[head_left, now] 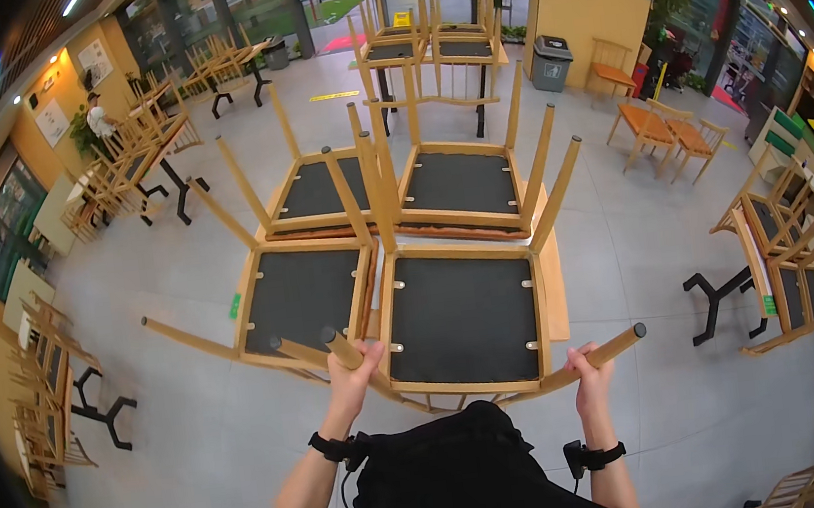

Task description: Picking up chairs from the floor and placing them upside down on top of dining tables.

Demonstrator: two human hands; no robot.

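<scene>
Four wooden chairs would be too exact a tally, so: several wooden chairs lie upside down on a wooden table [553,288], legs pointing up, black seat undersides showing. The nearest right chair [463,317] is directly in front of me. My left hand [350,374] is closed around one of its near legs, and my right hand [592,371] grips the other near leg. Beside it on the left lies another upturned chair [302,297], its near leg close to my left hand. Two more, a far left chair [323,188] and a far right chair [459,182], rest behind them.
Upturned chairs [393,52] top another table beyond, and more stand on tables along both sides. Upright chairs [646,125] with orange seats are at the right back, near a grey bin [551,63]. A person [100,121] stands far left.
</scene>
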